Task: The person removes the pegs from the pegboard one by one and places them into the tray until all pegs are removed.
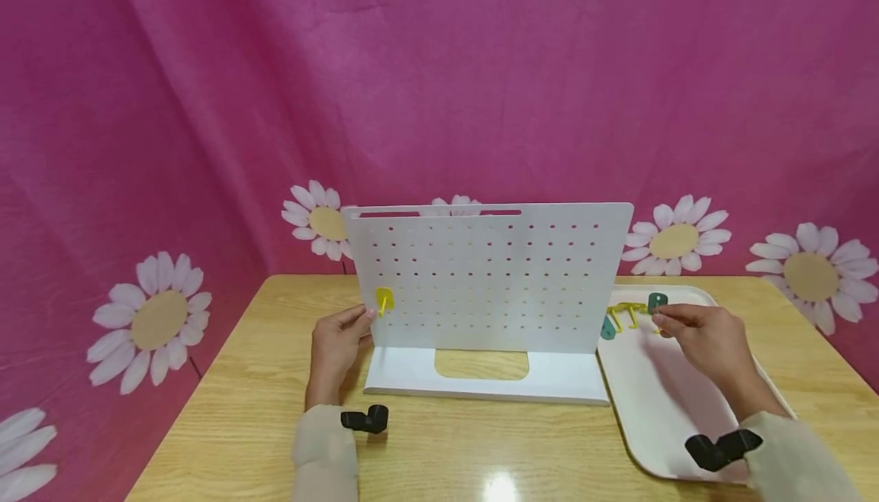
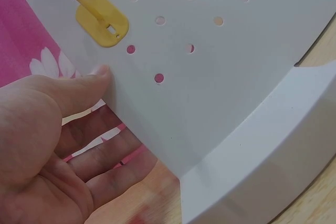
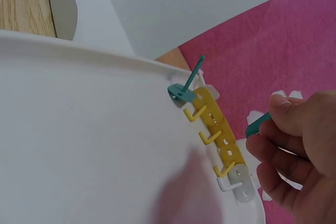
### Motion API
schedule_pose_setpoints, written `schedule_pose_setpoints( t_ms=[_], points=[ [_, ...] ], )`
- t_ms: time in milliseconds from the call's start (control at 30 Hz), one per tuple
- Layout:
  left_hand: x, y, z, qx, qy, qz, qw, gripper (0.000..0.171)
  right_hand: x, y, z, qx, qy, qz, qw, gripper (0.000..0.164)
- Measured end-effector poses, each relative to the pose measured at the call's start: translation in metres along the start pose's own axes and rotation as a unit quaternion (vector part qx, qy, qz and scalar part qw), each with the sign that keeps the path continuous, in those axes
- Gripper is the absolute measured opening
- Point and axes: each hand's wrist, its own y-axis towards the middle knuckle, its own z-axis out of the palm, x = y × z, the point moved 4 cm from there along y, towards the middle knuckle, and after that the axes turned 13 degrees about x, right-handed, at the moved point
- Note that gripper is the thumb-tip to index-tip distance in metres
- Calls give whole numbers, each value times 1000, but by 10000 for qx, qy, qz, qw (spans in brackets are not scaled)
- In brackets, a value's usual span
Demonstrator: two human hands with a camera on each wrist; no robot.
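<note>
A white pegboard (image 1: 481, 281) stands upright on its base, a yellow hook (image 2: 102, 20) fixed near its left edge. My left hand (image 1: 338, 338) grips that left edge below the hook, thumb on the front face and fingers behind. Over the far end of the tray, my right hand (image 1: 707, 334) pinches a green hook (image 1: 657, 303) between thumb and fingers; part of it is hidden by them in the right wrist view. Another green hook (image 3: 181, 94) lies in the tray beside a row of yellow hooks (image 3: 215, 121) and a white hook (image 3: 241, 182).
The white tray (image 1: 676, 410) sits right of the pegboard on the wooden table (image 1: 439, 448). The pegboard's base (image 1: 563, 376) has a rectangular cutout. A pink curtain with daisies (image 1: 439, 90) hangs behind the table and along its left side.
</note>
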Motion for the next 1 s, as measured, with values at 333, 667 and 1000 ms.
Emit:
schedule_pose_setpoints(
  t_ms=[333,667,1000],
  points=[
    [-2,-1,0,-33,25,-120,9999,33,-13,18,10,545,-280,336,9976,29],
    [0,-1,0,-30,26,-32,10000,35,-17,25,14,739,-587,523,9942,31],
    [0,0,0,-86,89,-124,9998,32,6,13,3,362,-673,-20,9971,39]
  ],
)
